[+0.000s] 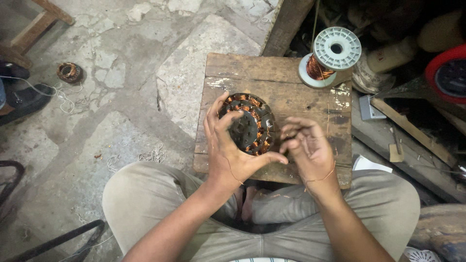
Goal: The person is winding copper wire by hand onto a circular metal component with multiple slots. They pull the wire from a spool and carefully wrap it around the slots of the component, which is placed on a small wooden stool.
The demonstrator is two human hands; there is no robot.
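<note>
A round motor stator (252, 127) with copper windings lies on a small wooden board (272, 77) in front of my knees. My left hand (228, 145) grips the stator's left rim, with the fingers curled over its top and the thumb stretched to the right beneath it. My right hand (306, 145) is just right of the stator, its fingers pinched on a thin copper wire (321, 178) that loops around my wrist. A white plastic spool of copper wire (326, 57) stands at the board's far right corner.
The floor is cracked concrete (121, 97). A second wound coil (69, 72) and loose string lie at the far left. Wooden planks, a red round object (446, 73) and clutter crowd the right side. My legs are folded below the board.
</note>
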